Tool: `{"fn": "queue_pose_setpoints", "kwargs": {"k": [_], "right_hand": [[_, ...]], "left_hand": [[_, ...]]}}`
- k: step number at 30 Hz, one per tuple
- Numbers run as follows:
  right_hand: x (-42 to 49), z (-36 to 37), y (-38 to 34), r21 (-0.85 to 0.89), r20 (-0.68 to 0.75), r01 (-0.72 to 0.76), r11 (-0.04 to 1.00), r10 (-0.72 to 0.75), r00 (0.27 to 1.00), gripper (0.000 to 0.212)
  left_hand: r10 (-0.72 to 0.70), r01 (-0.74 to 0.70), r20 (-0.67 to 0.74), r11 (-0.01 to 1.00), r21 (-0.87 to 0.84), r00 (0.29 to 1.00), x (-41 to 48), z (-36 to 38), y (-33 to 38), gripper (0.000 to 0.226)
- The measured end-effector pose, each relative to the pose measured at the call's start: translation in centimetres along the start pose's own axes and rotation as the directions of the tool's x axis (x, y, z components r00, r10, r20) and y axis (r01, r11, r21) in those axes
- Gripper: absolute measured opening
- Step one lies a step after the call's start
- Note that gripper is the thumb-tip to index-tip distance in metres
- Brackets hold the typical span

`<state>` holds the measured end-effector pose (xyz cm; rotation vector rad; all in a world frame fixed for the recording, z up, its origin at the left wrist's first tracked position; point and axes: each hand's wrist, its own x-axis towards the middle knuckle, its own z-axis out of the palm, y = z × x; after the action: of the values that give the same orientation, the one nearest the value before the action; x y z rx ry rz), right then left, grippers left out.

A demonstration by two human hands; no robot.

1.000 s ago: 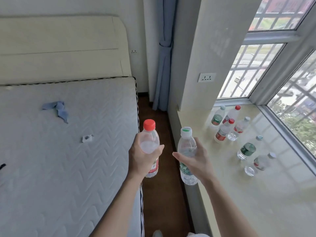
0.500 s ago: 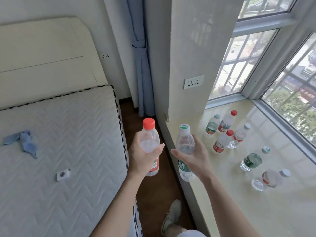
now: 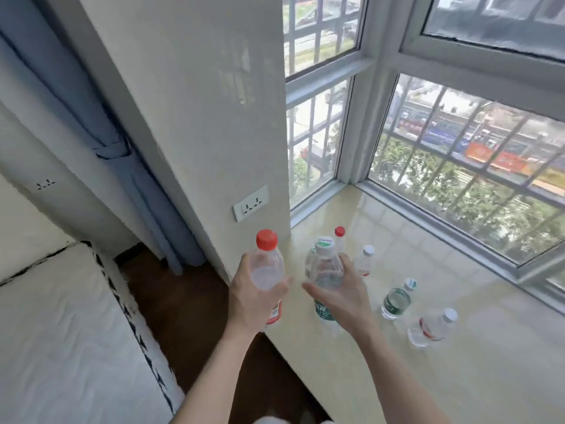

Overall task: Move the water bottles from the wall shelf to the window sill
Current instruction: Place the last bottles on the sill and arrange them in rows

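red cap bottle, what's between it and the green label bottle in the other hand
Head view: left hand fingertips and the right hand thumb reach into the gap; red cap bottle and green label bottle don't touch.

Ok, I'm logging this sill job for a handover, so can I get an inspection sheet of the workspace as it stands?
Surface: sill, glossy beige, under a barred window.
Job's things: red-cap bottle and green-label bottle in hand; at least four other bottles stand on the sill, and more may be hidden.
Clutter: nothing seen.
Grippers: left hand grips the red-cap bottle; right hand grips the green-label bottle; both bottles are upright.
Cables: nothing seen; a socket on the wall.
Surroundings: blue curtain, mattress, dark floor.
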<state>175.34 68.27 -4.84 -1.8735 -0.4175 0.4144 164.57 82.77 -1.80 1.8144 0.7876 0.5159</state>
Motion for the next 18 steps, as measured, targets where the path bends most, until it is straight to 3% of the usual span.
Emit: {"fn": "queue_pose_setpoints", "kwargs": {"k": [7, 13, 18], "right_hand": [[-0.5, -4.9, 2.3, 0.063, -0.344, -0.143, 0.988, 0.156, 0.926, 0.043], [-4.8, -8.6, 4.9, 0.167, -0.566, -0.247, 0.954, 0.298, 0.769, 0.048], [-7.8, -9.1, 7.3, 0.247, -0.679, -0.255, 0.935, 0.355, 0.642, 0.051]], "left_hand": [[0.071, -0.071, 0.332, 0.997, -0.01, 0.941, 4.2, 6.9, 1.2, 0.051], [0.125, -0.098, 0.589, 0.992, -0.078, 0.798, 4.7, 11.8, 1.7, 0.045], [0.088, -0.075, 0.735, 0.996, -0.051, 0.672, 2.6, 15.0, -0.4, 0.05]]}}
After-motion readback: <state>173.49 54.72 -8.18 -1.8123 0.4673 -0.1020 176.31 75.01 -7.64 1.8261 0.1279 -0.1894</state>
